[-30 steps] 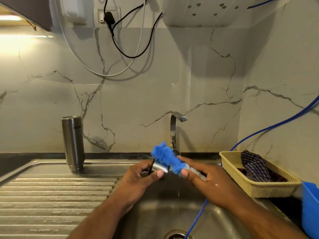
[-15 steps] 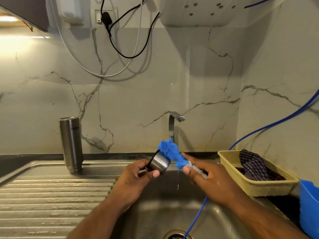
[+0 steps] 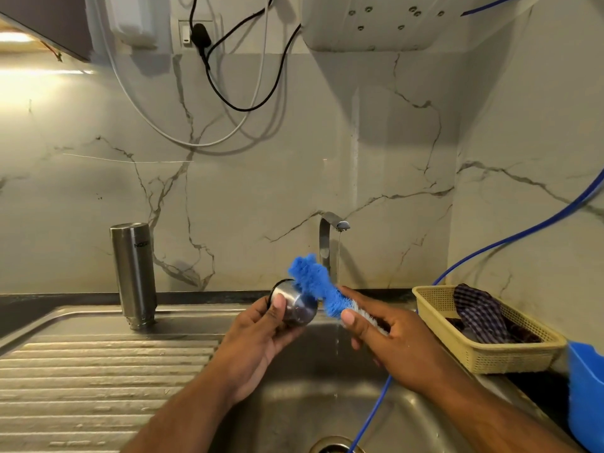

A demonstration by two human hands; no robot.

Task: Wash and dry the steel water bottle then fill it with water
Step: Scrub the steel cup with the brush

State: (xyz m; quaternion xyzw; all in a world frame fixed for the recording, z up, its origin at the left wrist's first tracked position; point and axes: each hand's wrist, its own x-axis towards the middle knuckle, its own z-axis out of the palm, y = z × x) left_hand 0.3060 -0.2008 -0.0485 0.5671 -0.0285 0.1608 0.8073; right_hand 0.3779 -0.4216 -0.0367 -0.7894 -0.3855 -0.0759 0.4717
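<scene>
Head view: left hand (image 3: 258, 341) grip curls round the wet steel cap (image 3: 295, 308) over the sink (image 3: 294, 403). Right hand (image 3: 392, 338) grip pinches the blue brush (image 3: 313, 282), which touches the cap. The bottle (image 3: 134, 273) stands on the drainboard (image 3: 98, 371), well left. Risk: the slippery cap could squirt loose under brush pressure.

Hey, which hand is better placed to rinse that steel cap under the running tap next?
Probably left. The left hand grips the steel cap right beside the tap's stream, while the right hand is busy holding the blue brush.
</scene>
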